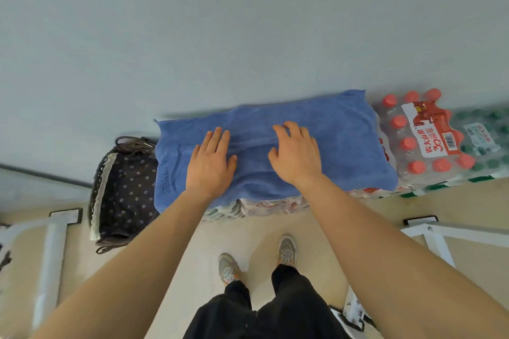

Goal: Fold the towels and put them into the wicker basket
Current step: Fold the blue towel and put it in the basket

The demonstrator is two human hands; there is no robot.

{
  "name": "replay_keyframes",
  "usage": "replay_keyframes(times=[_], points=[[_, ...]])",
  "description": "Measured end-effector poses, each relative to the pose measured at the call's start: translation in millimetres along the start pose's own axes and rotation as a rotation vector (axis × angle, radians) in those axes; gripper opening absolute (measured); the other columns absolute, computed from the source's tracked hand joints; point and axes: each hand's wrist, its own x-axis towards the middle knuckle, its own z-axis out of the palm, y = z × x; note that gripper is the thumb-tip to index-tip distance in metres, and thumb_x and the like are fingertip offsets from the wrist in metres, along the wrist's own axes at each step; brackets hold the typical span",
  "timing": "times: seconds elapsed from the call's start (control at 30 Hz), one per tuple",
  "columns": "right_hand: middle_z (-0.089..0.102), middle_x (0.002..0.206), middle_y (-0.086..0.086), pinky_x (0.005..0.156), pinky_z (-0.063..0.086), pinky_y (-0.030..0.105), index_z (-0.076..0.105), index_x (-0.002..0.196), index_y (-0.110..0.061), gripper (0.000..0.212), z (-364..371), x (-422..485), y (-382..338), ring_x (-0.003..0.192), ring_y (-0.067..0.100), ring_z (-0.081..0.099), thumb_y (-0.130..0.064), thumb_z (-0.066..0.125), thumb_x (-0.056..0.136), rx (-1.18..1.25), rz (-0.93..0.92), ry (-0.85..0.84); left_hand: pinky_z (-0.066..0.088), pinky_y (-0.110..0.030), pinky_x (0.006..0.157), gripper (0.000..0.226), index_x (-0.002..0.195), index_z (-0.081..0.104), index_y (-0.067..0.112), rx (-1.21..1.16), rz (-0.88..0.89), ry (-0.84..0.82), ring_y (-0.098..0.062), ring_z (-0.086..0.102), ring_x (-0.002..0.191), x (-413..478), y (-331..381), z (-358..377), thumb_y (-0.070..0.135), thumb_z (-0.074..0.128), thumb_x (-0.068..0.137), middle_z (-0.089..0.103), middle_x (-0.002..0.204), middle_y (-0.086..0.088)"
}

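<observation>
The head view, the only one, looks steeply down at a single blue towel [344, 146] spread lengthwise over a low stack of shrink-wrapped bottle packs against the far wall [248, 22]. The left hand [210, 162] lies flat on the towel's left half, fingers straight and close together, thumb out to the side. The right hand [296, 154] rests on the middle of the towel with knuckles raised and fingers bent, their tips on the cloth by a faint crease. The thumb is held apart, and no cloth is plainly pinched. The wicker basket [96, 187] sits on the floor just left of the towel, touching or nearly touching its left edge. Its dark dotted lining is in view and no towel shows inside. By this reading the task is early. The towel looks doubled over into a long band and is being smoothed, with more folds and the move to the basket left to do. By count there is one towel, one basket, two hands and two shoes [228, 267] near the bottom. On the right lie one pack of red-capped bottles [424, 140] and one green-capped pack [484, 140] beyond it. White metal frames [52, 242] stand at both near sides. Whether other towels wait out of view cannot be told.
</observation>
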Motion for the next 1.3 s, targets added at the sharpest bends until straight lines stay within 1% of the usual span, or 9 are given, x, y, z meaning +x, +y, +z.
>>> replay_keyframes(times=[0.1, 0.2, 0.4, 0.57, 0.77, 0.93, 1.1, 1.2, 1.3], points=[[0.051, 0.123, 0.008, 0.083, 0.043, 0.041, 0.057, 0.12, -0.015, 0.037, 24.3, -12.7, -48.5, 0.107, 0.031, 0.051, -0.027, 0.059, 0.085, -0.02, -0.071, 0.065, 0.023, -0.052, 0.118, 0.069, 0.155, 0.021, 0.009, 0.017, -0.107, 0.014, -0.028, 0.014, 0.151, -30.3, -40.6, 0.7, 0.042, 0.044, 0.099, 0.016, 0.163, -0.01], [0.052, 0.097, 0.007, 0.069, 0.041, 0.039, 0.057, 0.093, -0.015, 0.021, 49.7, -35.6, -74.7, 0.085, 0.029, 0.053, -0.024, 0.067, 0.078, -0.02, -0.004, 0.133, 0.022, -0.051, 0.119, 0.08, 0.156, 0.012, 0.007, 0.034, -0.133, -0.016, -0.029, 0.01, 0.151, -54.9, -66.1, 8.5, 0.055, 0.038, 0.097, 0.01, 0.164, -0.011], [0.051, 0.103, 0.006, 0.075, 0.046, 0.04, 0.057, 0.098, -0.02, 0.02, 76.9, -77.2, -80.5, 0.091, 0.028, 0.05, -0.029, 0.067, 0.084, -0.037, 0.112, 0.128, 0.011, -0.051, 0.121, 0.084, 0.157, -0.005, 0.015, 0.122, -0.079, -0.068, -0.024, -0.007, 0.152, -75.3, -86.2, 17.5, 0.067, 0.021, 0.097, -0.012, 0.164, -0.004], [0.053, 0.102, 0.006, 0.067, 0.046, 0.04, 0.061, 0.099, -0.017, 0.017, 72.8, -88.5, -92.5, 0.089, 0.029, 0.052, -0.02, 0.064, 0.082, 0.012, 0.124, 0.145, 0.011, -0.052, 0.121, 0.084, 0.157, -0.006, 0.019, 0.133, -0.048, -0.083, -0.022, -0.01, 0.151, -83.3, -100.6, 15.6, 0.07, 0.018, 0.095, -0.015, 0.164, -0.002], [0.064, 0.09, -0.002, 0.075, 0.038, 0.035, 0.067, 0.091, -0.021, 0.017, 59.0, -82.6, -101.0, 0.089, 0.024, 0.058, -0.027, 0.051, 0.09, -0.047, 0.078, 0.024, 0.012, -0.051, 0.12, 0.079, 0.158, 0.0, 0.021, 0.139, 0.043, -0.067, -0.025, -0.002, 0.152, -96.6, -123.3, 11.2, 0.066, 0.022, 0.097, -0.009, 0.165, -0.001], [0.055, 0.118, 0.001, 0.088, 0.04, 0.039, 0.062, 0.12, -0.023, 0.032, 55.7, -47.2, -125.0, 0.107, 0.026, 0.051, -0.029, 0.05, 0.092, -0.018, 0.006, 0.004, 0.033, -0.048, 0.113, 0.059, 0.149, 0.035, 0.015, -0.141, -0.056, 0.107, -0.029, 0.032, 0.142, -60.3, -129.9, -14.6, 0.042, 0.046, 0.098, 0.032, 0.157, -0.008], [0.021, 0.16, 0.003, 0.11, 0.029, 0.041, 0.028, 0.153, -0.024, 0.063, 65.2, -13.0, -159.1, 0.142, 0.026, 0.026, -0.041, 0.047, 0.095, -0.09, -0.215, -0.107, 0.04, -0.042, 0.104, 0.05, 0.148, 0.036, 0.02, -0.615, -0.446, 0.043, -0.029, 0.048, 0.13, 6.9, -139.9, -35.1, 0.025, 0.045, 0.099, 0.05, 0.143, -0.007], [0.0, 0.165, 0.007, 0.121, 0.015, 0.045, 0.007, 0.158, -0.022, 0.075, 82.9, -4.7, -176.8, 0.151, 0.027, 0.005, -0.05, 0.041, 0.097, -0.117, -0.293, -0.117, 0.04, -0.04, 0.108, 0.054, 0.151, 0.032, 0.016, -0.806, -0.572, -0.087, -0.03, 0.048, 0.13, 41.4, -152.5, -33.8, 0.025, 0.047, 0.1, 0.053, 0.138, -0.009], [-0.002, 0.165, 0.008, 0.122, 0.011, 0.049, 0.004, 0.158, -0.022, 0.074, 104.7, -3.7, -189.8, 0.152, 0.027, 0.0, -0.054, 0.034, 0.098, -0.128, -0.296, -0.091, 0.044, -0.043, 0.105, 0.064, 0.149, 0.033, 0.012, -0.846, -0.634, -0.139, -0.031, 0.051, 0.127, 56.6, -165.0, -31.7, 0.033, 0.059, 0.094, 0.052, 0.139, -0.012]])
